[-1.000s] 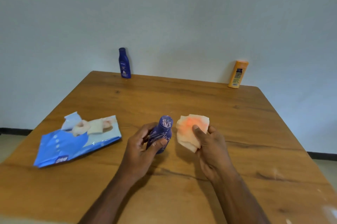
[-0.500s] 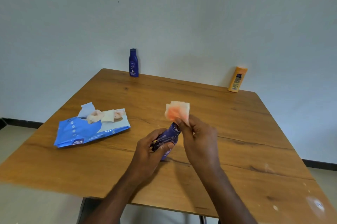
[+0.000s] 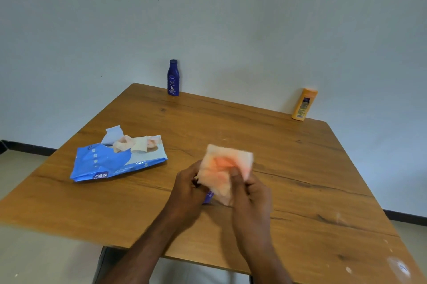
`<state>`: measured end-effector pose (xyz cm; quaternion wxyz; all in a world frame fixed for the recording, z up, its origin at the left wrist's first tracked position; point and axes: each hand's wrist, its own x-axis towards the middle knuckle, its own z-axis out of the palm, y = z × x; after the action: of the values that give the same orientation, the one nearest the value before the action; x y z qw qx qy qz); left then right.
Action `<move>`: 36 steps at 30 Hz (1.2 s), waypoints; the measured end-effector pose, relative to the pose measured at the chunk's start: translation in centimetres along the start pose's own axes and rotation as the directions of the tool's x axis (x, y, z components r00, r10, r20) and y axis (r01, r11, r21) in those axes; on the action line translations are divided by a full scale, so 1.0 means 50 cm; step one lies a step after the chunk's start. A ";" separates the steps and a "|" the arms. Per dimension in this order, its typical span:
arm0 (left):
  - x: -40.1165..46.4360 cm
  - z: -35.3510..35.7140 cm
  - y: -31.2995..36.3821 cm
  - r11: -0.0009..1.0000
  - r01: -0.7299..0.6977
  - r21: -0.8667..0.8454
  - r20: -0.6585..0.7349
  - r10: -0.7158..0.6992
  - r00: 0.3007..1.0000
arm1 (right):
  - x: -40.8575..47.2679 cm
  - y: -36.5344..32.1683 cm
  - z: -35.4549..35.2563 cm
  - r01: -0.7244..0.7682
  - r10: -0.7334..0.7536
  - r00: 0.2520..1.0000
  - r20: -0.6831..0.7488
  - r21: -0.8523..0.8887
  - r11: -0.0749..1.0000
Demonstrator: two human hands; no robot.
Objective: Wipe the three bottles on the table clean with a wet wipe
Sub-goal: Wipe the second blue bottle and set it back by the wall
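Observation:
My left hand [image 3: 188, 190] grips a small purple bottle [image 3: 208, 197] above the table's middle; only its lower end shows below the cloth. My right hand [image 3: 250, 193] pinches a wet wipe [image 3: 225, 171], white with an orange stain, and holds it wrapped over the bottle's upper part. A dark blue lotion bottle [image 3: 173, 77] stands upright at the table's far edge. An orange bottle [image 3: 303, 104] stands at the far right corner, leaning towards the wall.
A blue wet wipe pack [image 3: 111, 161] lies open on the wooden table [image 3: 300, 168] to the left of my hands, with a wipe sticking out of its flap. The wall is right behind the far edge.
The wipe went from beside the purple bottle to over its top, and now covers most of it. My view shifted so the table sits lower in the frame.

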<state>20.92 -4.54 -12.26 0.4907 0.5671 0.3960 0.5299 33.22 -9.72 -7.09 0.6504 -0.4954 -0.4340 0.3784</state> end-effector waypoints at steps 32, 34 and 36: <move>0.008 -0.016 -0.002 0.996 -0.065 0.062 0.044 0.063 0.997 | 0.077 -0.011 0.012 0.456 -0.343 0.888 0.306 -0.492 0.742; 0.007 -0.020 -0.002 0.998 -0.046 0.052 0.032 0.045 0.998 | 0.077 -0.013 0.006 0.461 -0.346 0.881 0.323 -0.419 0.782; 0.006 -0.024 -0.001 0.999 -0.027 0.044 0.013 0.026 1.000 | 0.077 -0.018 -0.003 0.338 -0.264 0.923 0.281 -0.264 0.903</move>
<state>19.78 -4.05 -12.29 0.4734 0.5865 0.3969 0.5238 34.73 -6.40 -5.49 0.5592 -0.4681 -0.6341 0.2571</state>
